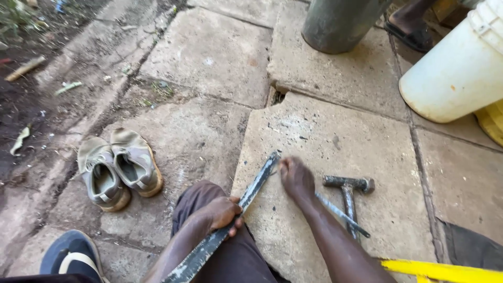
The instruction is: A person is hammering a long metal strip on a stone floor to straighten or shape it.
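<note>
Head view: a long flat metal bar (230, 225) is gripped by the closed left hand (222, 212); its tip is touched by the right hand (296, 178), fingers curled, near the slab's left edge, a hammer (348, 196) just beside.

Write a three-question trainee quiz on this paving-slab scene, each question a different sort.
1. True or false: the left hand grips the long flat metal bar.
2. Which lies just beyond the right hand? A) hammer B) pair of shoes C) white bucket
3. Fill in: the far tip of the bar rests on the concrete ____.

Key: 1 true; 2 A; 3 slab.
</note>
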